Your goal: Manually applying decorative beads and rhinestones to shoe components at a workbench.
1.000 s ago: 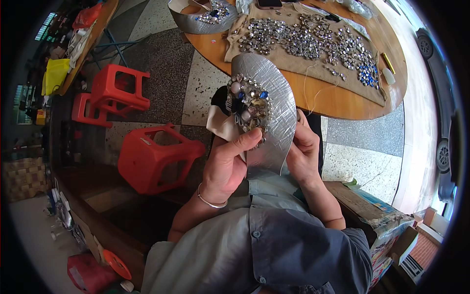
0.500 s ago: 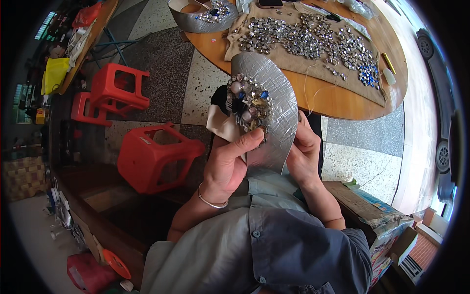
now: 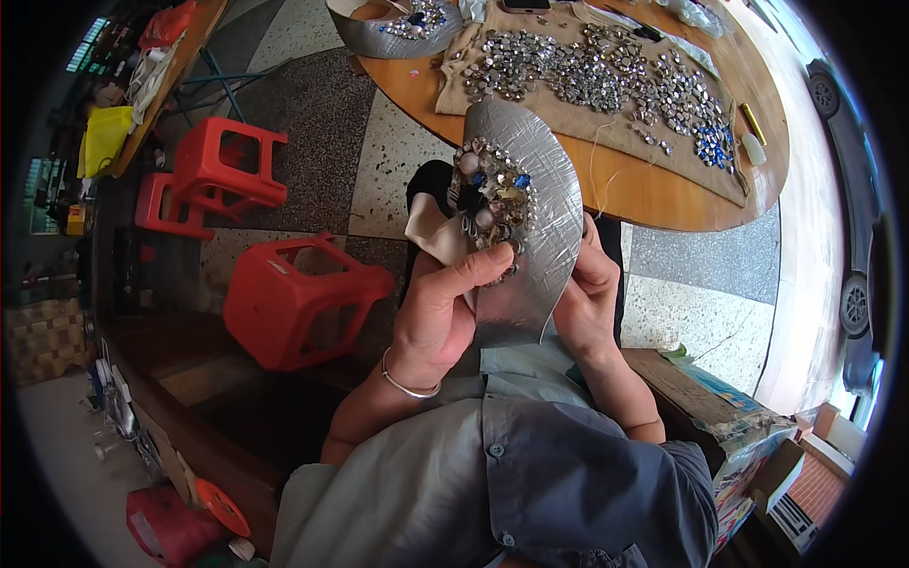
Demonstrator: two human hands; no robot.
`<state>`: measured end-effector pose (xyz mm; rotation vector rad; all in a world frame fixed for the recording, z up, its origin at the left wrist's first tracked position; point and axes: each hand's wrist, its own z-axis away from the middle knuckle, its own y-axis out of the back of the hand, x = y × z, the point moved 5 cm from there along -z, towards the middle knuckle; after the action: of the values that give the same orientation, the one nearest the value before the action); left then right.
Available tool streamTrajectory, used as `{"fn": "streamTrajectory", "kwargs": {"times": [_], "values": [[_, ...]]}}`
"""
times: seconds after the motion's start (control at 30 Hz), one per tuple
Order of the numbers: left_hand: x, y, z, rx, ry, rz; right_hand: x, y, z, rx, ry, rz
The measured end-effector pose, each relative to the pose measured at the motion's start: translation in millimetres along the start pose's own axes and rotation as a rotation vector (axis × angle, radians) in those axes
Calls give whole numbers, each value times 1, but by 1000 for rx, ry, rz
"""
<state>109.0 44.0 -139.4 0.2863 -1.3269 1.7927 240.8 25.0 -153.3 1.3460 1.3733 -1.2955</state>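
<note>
A curved silver piece with a wrinkled, foil-like surface (image 3: 552, 194) is held upright in front of my body. On it sits a dense cluster of rhinestones and beads (image 3: 488, 204), clear, pinkish, dark and blue. My left hand (image 3: 440, 308) grips the lower left of the piece, its thumb pressed on the bottom of the cluster. Pale cloth (image 3: 431, 230) hangs from the piece's left side. My right hand (image 3: 589, 298) is closed at the right edge, fingers curled and partly behind it; what they pinch is hidden. A thin thread (image 3: 595, 156) rises just above that hand.
Beyond the piece, a round wooden table (image 3: 417, 95) bears a brown cloth (image 3: 606, 128) covered with many loose rhinestones. A similar decorated silver piece (image 3: 398, 38) lies at its far left edge. Red plastic stools (image 3: 303, 303) stand on the left; a worn box (image 3: 705, 398) is at my right.
The silver piece has shifted slightly to the right and turned a little, its lower edge dipping. My left thumb stays on the cluster; my right hand has barely moved.
</note>
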Motion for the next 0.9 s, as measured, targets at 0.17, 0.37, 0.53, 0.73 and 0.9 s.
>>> {"fn": "streamTrajectory", "kwargs": {"times": [0.17, 0.37, 0.53, 0.73, 0.9], "values": [[0, -1, 0, -30, -7, 9, 1, -1, 0, -15, 19, -18], [9, -9, 0, -136, -211, -166, 4, -5, 3, 23, -180, -205], [10, -7, -4, -136, -215, -253, 11, -4, 1, 38, -159, -262], [10, -8, -3, -150, -245, -210, 4, -1, -3, -144, 64, -111], [12, -10, -3, -184, -245, -271, 6, 1, -2, -70, -62, -216]]}}
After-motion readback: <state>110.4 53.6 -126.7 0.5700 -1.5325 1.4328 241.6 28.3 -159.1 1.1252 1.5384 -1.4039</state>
